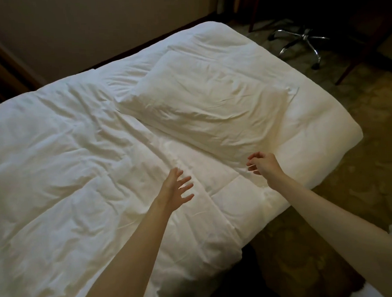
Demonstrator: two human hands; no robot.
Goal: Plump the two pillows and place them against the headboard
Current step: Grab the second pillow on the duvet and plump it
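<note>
Plumping looks unstarted: one pillow (208, 102) lies flat on the duvet (66, 155), left hand (176, 188) and right hand (262, 163) both wide-open, empty of grip.

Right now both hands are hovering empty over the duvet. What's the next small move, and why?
Probably reach both hands forward and take the pillow by its near edge. The left hand is spread open and the right hand loosely curled, neither holding anything. The pillow lies flat and creased on the duvet, just beyond the fingertips. Only one pillow is clearly in view, so it is the obvious start.
</note>
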